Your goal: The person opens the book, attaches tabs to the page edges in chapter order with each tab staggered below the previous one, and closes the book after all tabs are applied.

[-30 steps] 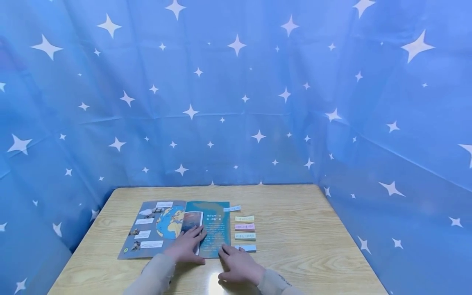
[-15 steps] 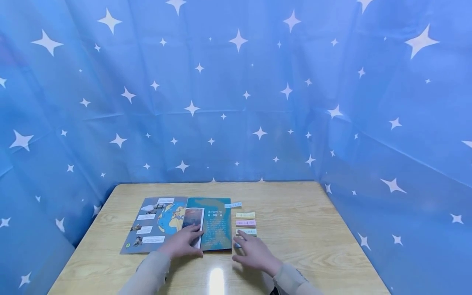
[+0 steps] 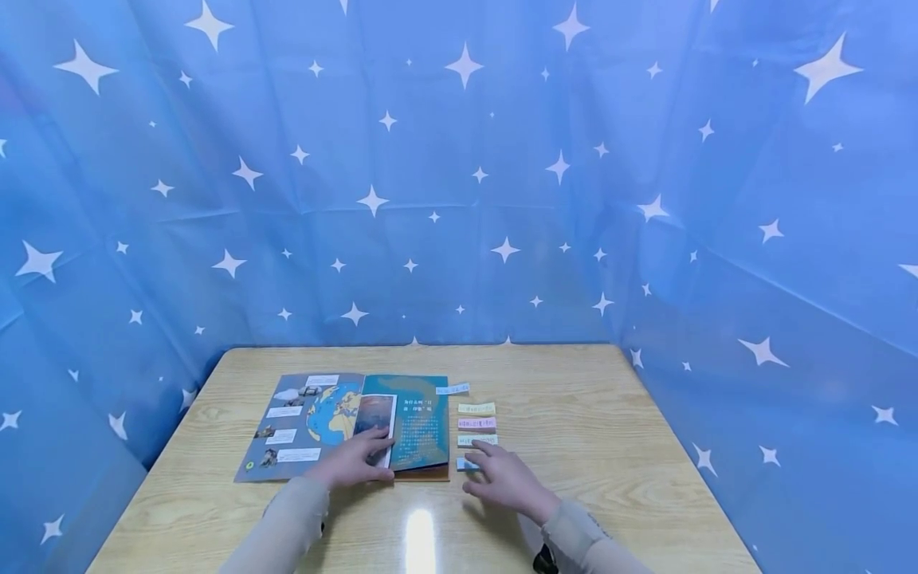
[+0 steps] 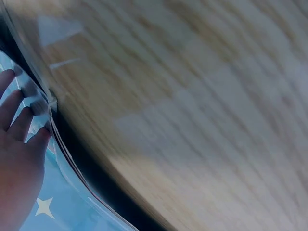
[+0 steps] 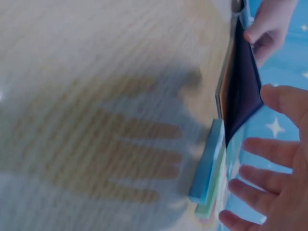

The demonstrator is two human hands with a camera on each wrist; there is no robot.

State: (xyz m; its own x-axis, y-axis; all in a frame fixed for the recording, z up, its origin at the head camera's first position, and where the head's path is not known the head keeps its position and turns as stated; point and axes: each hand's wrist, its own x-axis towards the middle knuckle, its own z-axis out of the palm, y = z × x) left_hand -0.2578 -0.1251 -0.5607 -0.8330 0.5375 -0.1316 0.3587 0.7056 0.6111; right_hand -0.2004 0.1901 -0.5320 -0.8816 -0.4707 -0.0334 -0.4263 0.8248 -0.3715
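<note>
An open picture book (image 3: 297,434) lies on the table, with a globe map on its left page and a teal right page (image 3: 423,422). The left hand (image 3: 353,462) rests at the book's middle, fingers spread over a photo strip (image 3: 375,414). Along the teal page's lower edge, raised a little, a brown page (image 3: 423,474) shows. A pale blue sticky strip (image 3: 453,389) juts from the upper right edge. The right hand (image 3: 505,482) hovers beside the book with loose fingers, holding nothing, close to a blue sticky-note pad (image 5: 207,163) and a green pad (image 3: 477,440).
Above the green pad lie a pink pad (image 3: 476,423) and a yellow pad (image 3: 476,408) in a column along the book's right side. The wooden table (image 3: 610,446) ends at blue star-printed curtains (image 3: 459,263) behind it and at both sides.
The right hand has left the teal page's lower right corner and moved right, over beside the pads. That page's lower edge has risen, showing brown beneath. The left hand stays on the book.
</note>
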